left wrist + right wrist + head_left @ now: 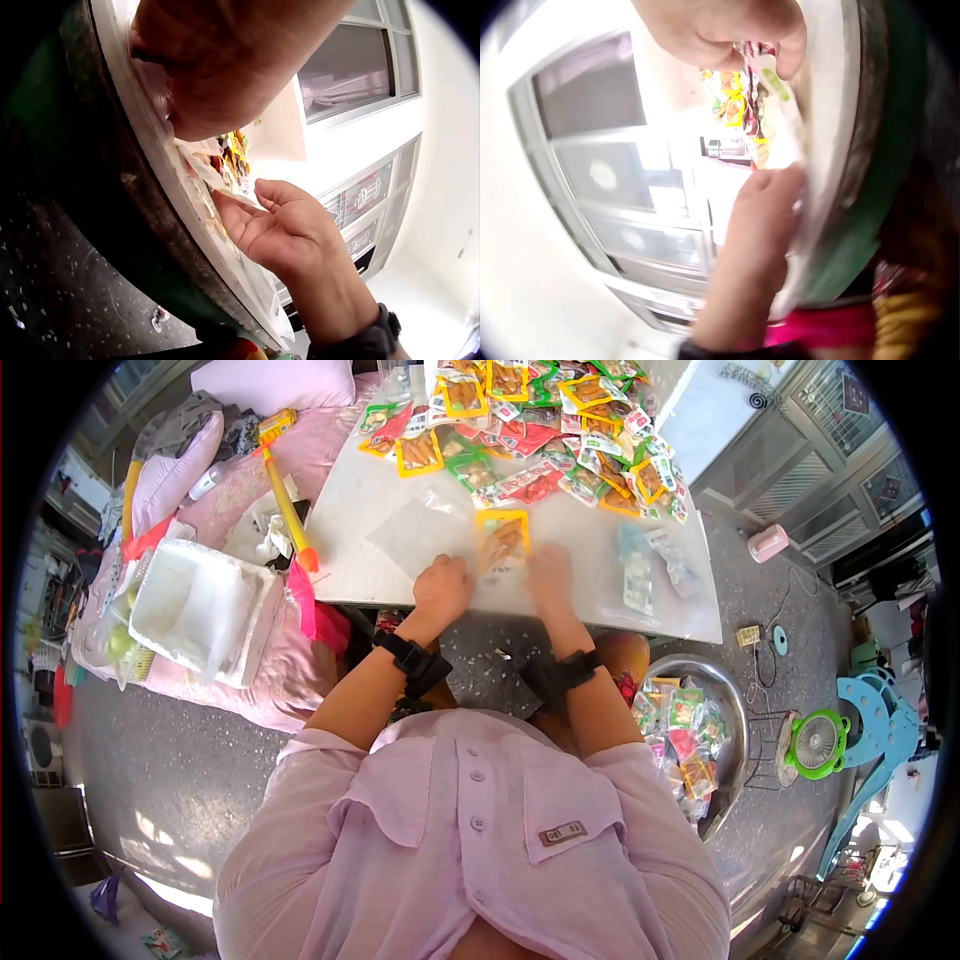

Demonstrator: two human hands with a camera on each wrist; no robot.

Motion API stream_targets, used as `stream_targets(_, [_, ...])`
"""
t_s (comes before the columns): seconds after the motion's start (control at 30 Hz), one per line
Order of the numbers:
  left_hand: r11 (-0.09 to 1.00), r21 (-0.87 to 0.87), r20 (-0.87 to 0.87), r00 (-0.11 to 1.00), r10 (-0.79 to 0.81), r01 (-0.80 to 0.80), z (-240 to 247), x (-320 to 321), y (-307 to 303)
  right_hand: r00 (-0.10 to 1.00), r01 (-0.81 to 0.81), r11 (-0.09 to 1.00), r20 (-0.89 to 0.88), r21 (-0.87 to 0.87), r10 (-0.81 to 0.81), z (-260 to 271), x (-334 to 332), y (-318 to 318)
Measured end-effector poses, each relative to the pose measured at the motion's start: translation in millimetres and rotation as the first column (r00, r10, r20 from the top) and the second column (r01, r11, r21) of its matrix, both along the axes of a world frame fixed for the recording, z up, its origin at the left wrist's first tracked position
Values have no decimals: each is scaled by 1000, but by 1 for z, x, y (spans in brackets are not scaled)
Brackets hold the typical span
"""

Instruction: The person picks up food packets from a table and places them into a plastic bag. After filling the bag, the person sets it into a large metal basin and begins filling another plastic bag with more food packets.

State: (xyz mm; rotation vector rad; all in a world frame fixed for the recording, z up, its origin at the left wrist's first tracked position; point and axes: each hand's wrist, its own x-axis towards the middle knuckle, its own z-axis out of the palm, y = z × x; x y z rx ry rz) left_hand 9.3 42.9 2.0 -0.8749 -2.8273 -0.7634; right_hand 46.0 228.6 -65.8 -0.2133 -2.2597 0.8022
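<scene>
In the head view a yellow-edged snack packet (502, 538) lies on the white table between the two hands. The left hand (443, 588), its fingers curled, is at the lower right edge of a clear plastic bag (412, 532) and seems to pinch it; the fingertips are hidden. To the packet's right is the blurred right hand (550, 578). In the left wrist view the right hand (289, 232) has its thumb and fingers apart, close over thin plastic. The right wrist view shows a green-printed white strip (772, 84) beside the right hand (724, 34), opposite the left hand (761, 214).
Many colourful packets (540, 420) are heaped at the table's far side. Clear packets (637, 575) lie at the right. A metal basin (738, 745) of packets stands on the floor at the right. A white foam box (195, 600) sits on the pink-covered bed at the left.
</scene>
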Motion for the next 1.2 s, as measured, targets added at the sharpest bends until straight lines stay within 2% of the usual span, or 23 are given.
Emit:
stream_targets(0.03, [1000, 1, 3, 1000, -3, 3, 0, 0, 0, 994, -102, 990, -40, -94, 98, -4, 5, 3])
stream_targets(0.1, [1000, -16, 24, 1000, 8, -7, 3, 1, 1, 974, -212, 964, 40, -158, 221, -4, 16, 2])
stream_targets(0.13, [1000, -25, 32, 999, 12, -11, 4, 1, 2, 955, -223, 965, 167, -134, 244, 25, 25, -9])
stream_targets(0.2, [1000, -22, 27, 1000, 1, 0, 4, 1, 3, 927, -167, 867, 224, -469, 300, 58, 31, -30])
stream_targets(0.23, [1000, -22, 24, 1000, -5, 5, 3, 1, 3, 939, -95, 642, 145, -761, 312, 65, 28, -42])
stream_targets(0.27, [1000, -13, 24, 1000, -12, 12, 3, 1, 3, 953, -33, 321, 67, -946, 295, 70, 26, -50])
stream_targets(0.37, [1000, 1, 22, 1000, -18, 18, 1, 1, 3, 972, 30, 455, 132, -890, 195, 75, 18, -55])
stream_targets(0.47, [1000, -3, 32, 999, -1, 1, 0, -1, 3, 977, 149, 544, 209, -826, 50, 81, 17, -57])
stream_targets(0.57, [1000, -2, 62, 998, 12, -12, 1, -2, 3, 998, 7, 500, -23, -866, -54, 67, 20, -43])
stream_targets(0.67, [1000, -1, 101, 995, 27, -27, 5, -4, 3, 1000, 24, 614, 27, -789, -5, 87, 46, -23])
stream_targets(0.77, [1000, 13, 105, 994, 22, -23, 6, -5, 5, 999, 39, 585, 10, -810, -53, 114, 73, -19])
stream_targets(0.87, [1000, 20, 114, 994, 6, -8, 6, -3, 9, 982, -190, 179, -191, -965, 10, 109, 84, -8])
stream_targets(0.9, [1000, 14, 114, 993, -1, 0, 7, -2, 11, 976, -217, 161, -209, -963, 62, 114, 89, -9])
stream_targets(1.1, [998, 47, 130, 991, -33, 27, 8, 2, 12, 957, -152, 194, -96, -969, 274, 104, 87, -2])
stream_targets(1.2, [997, 70, 164, 985, -49, 38, 10, 1, 9, 954, -75, 186, -16, -980, 299, 113, 86, -2])
